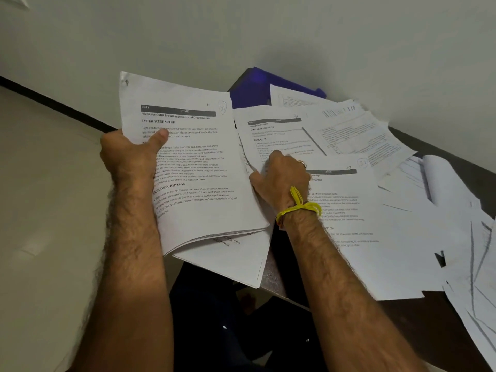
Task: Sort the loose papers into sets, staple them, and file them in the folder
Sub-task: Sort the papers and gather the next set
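Observation:
My left hand (134, 154) grips a stack of printed sheets (198, 167) by its left edge, thumb on the top page headed "Wardrobe Outfit Pre-arrangement", held up off the desk. My right hand (281, 178), with a yellow thread at the wrist, pinches the curled edge of a loose printed sheet (279, 130) lying on the desk just right of the stack. More loose papers (349, 200) spread over the desk to the right. A blue folder (252, 89) lies at the desk's far corner, partly under papers. No stapler shows.
The dark desk (453, 334) stands against a pale wall (268, 30). A rolled or curled sheet (442, 181) lies at the right. Pale floor (40, 210) lies to the left of the desk. My dark-clothed legs (228, 318) are below the desk edge.

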